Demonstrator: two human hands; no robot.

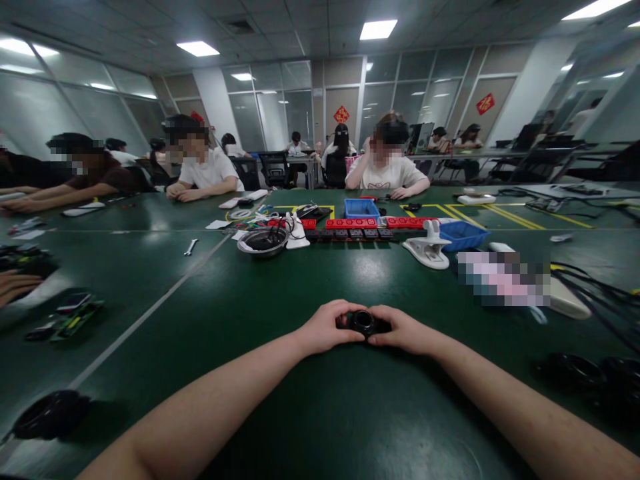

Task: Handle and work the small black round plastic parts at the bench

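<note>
Between both hands, on the green tabletop, is a small black ring-shaped object (363, 323) with a round opening facing up. My left hand (331, 325) grips its left side, thumb in front and fingers behind. On the opposite side my right hand (399, 329) closes around it in the same way, thumb near the front edge. The fingers partly cover the object, so its exact kind does not show. Similar black coiled pieces lie apart from the hands: one bundle (51, 415) at lower left and several dark loops (575, 371) at lower right.
Across the green table (280, 287) run red power strips (350, 223), near a dark bowl (264, 241), a white clamp (431, 245) and blue bins (463, 235). A wrench (191, 247) and circuit boards (75, 313) lie left. Cables are at right. Several people sit around.
</note>
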